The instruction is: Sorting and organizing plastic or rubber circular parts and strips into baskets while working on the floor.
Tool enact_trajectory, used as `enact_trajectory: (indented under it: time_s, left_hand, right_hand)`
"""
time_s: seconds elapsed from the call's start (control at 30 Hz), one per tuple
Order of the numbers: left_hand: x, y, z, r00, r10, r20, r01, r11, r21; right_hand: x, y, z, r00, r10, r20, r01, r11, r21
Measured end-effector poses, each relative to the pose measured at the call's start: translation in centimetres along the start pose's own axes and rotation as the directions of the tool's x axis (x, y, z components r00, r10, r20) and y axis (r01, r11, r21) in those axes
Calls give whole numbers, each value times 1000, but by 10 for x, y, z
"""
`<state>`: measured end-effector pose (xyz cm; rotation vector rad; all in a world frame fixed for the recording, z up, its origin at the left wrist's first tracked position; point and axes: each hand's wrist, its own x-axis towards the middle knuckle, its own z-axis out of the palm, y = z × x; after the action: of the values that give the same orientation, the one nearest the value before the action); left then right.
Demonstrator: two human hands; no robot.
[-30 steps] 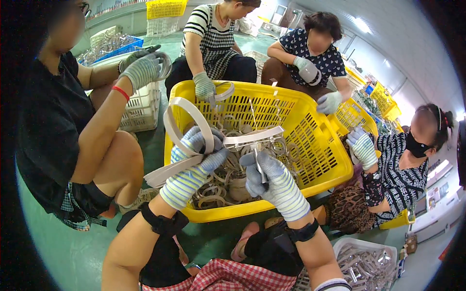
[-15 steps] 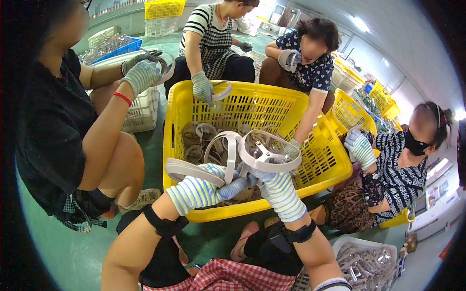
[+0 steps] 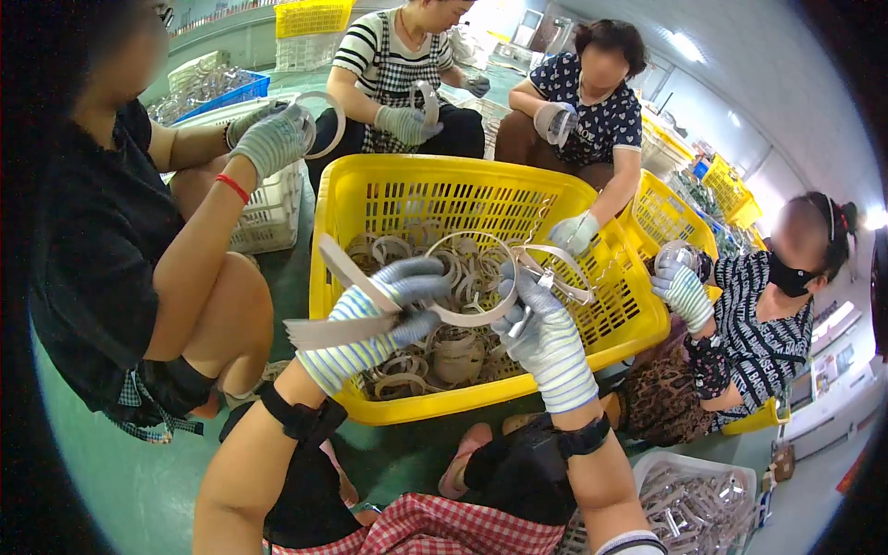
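Both my hands wear striped gloves over the near side of a yellow basket (image 3: 490,404). My left hand (image 3: 375,314) grips a stack of pale beige straps (image 3: 338,333); their loose ends fan out beside the wrist. Between my hands a beige strap bent into a ring (image 3: 476,317) stands up, its right side pinched in my right hand (image 3: 546,335). Small shiny metal parts show at those fingers. A second looped strap (image 3: 581,282) with a metal piece sits just beyond the right fingertips; whether that hand holds it is unclear. Several curled straps (image 3: 458,356) fill the basket below.
Co-workers sit around the basket, one's gloved hand (image 3: 575,231) at its far right rim. A white crate (image 3: 698,460) of straps with metal clasps stands at my lower right. More yellow baskets (image 3: 668,217) stand behind on the right, a blue crate (image 3: 242,90) far left.
My hands have moved apart, and the ring now stands between them. The left hand's straps have fanned out. One co-worker has lifted a strap from the basket; another's hand has risen to the rim.
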<state>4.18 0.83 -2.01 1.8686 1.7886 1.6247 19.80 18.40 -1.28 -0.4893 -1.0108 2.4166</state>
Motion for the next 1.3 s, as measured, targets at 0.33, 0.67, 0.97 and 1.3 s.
enact_trajectory:
  time_s: [0.33,0.67,0.97,1.3]
  left_hand:
    - [4,15,-20,849,-525,-65,389,703,-595]
    - [1,16,-31,829,-554,-83,294,556,-778]
    - [-9,29,-35,863,-503,-38,435,780,-451]
    - [-8,16,-28,945,-322,63,328,931,-157]
  right_hand:
    - [-9,-16,-4,946,-245,212,321,618,-718]
    - [-9,-10,-4,797,-229,559,566,-40,-823]
    - [-11,-7,-8,828,-217,517,515,-68,-854]
    - [-5,-18,-14,809,-391,439,467,-26,-884]
